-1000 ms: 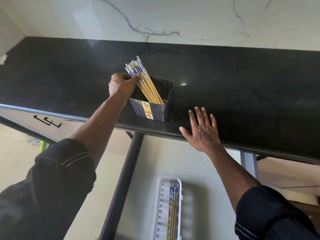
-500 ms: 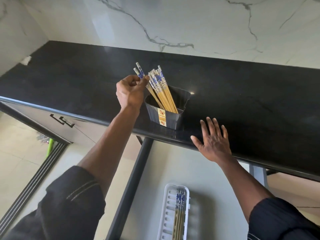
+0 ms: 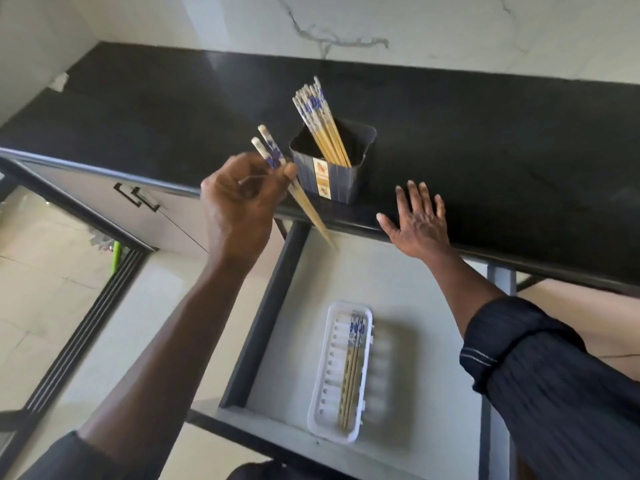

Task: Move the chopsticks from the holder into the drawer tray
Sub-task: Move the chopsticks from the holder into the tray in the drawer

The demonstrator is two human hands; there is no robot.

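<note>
A dark grey holder (image 3: 341, 183) stands near the counter's front edge with several bamboo chopsticks (image 3: 320, 123), blue-and-white at the top, leaning inside it. My left hand (image 3: 239, 206) is shut on a pair of chopsticks (image 3: 308, 211), held just left of the holder and clear of it, tips pointing down-right over the open drawer. My right hand (image 3: 419, 223) lies flat with spread fingers on the counter edge, right of the holder. Below, a white slotted tray (image 3: 327, 372) sits in the drawer with a few chopsticks (image 3: 351, 370) lying along it.
The black stone counter (image 3: 485, 140) runs across the view under a marble wall. The open drawer (image 3: 398, 289) has a pale floor and dark side rails. A cabinet door with black handles (image 3: 136, 199) is at the left, above a tiled floor.
My left hand has lifted a pair of chopsticks out of the holder and drawn them left and toward me. The right hand stayed flat on the counter edge.
</note>
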